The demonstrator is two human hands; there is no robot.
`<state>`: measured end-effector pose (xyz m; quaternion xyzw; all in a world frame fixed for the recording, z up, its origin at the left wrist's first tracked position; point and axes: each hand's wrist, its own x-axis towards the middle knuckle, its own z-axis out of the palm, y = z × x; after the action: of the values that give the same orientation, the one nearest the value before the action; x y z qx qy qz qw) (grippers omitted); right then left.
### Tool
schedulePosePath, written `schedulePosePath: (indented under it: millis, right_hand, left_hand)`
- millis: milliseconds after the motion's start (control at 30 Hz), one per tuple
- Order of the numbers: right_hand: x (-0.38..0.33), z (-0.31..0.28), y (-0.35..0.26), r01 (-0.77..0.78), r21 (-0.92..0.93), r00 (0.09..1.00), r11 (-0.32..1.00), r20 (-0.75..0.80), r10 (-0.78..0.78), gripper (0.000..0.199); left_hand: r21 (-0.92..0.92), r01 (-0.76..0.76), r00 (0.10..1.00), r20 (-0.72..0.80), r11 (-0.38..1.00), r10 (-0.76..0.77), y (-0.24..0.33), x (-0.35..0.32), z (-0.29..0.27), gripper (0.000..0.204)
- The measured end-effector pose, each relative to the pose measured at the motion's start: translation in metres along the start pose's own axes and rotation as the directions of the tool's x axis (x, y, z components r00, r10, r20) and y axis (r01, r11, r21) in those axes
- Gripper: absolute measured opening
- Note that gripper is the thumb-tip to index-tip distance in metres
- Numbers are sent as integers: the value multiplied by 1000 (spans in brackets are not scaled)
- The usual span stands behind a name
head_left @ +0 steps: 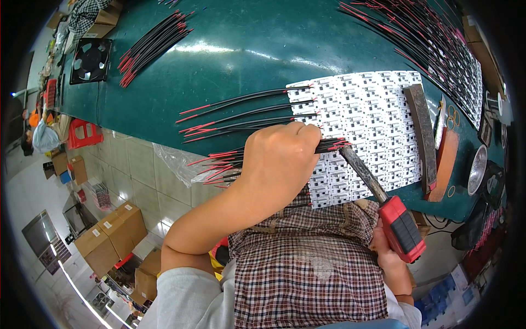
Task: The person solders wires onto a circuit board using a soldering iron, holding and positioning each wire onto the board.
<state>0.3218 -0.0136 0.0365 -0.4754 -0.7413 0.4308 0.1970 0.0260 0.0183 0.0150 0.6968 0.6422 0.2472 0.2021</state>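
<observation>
A white panel of small circuit boards (372,120) lies at the near edge of the green table. My left hand (285,151) is closed around a bundle of black wires with red ends (331,145), held over the panel's left part. Several black wires (241,100) reach from the panel's left edge out over the table. In my right hand (388,252), low at the right, is a soldering iron (402,227) with a red and black handle. Its tip meets, or nearly meets, the wire ends beside my left fingers; exact contact I cannot tell.
A dark bar (419,131) rests on the panel's right side. Beyond it are a brown strip (445,164), tweezers (440,123), rubber bands (452,116) and a metal bowl (478,170). More wires (153,46) and a fan (90,60) occupy the far left; another wired panel (466,71), far right.
</observation>
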Motion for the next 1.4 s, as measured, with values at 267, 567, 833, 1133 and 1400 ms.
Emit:
schedulePosePath:
  millis: [267, 567, 833, 1133, 1400]
  right_hand:
    - [-18, -4, 7, -155, 67, 988, 986, -14, 156, 25]
    - [-29, -5, 13, -184, 58, 981, 981, -44, 186, 29]
    - [-29, -10, 6, -191, -28, 981, 981, -15, 191, 27]
    - [-9, -4, -12, -74, 39, 997, 996, -8, 75, 23]
    - [7, -1, -11, 127, -107, 992, 986, 0, -127, 22]
  left_hand:
    - [-183, 83, 996, 48, 980, -75, -2, 10, -6, 18]
    - [5, 63, 995, -72, 998, -62, -10, 6, -6, 16]
    - [-205, 140, 986, -59, 969, -155, 20, 0, -30, 24]
    - [-120, 169, 983, -58, 978, -177, 12, -18, 12, 15]
    - [-108, 146, 982, -105, 983, -158, 10, -18, 18, 17]
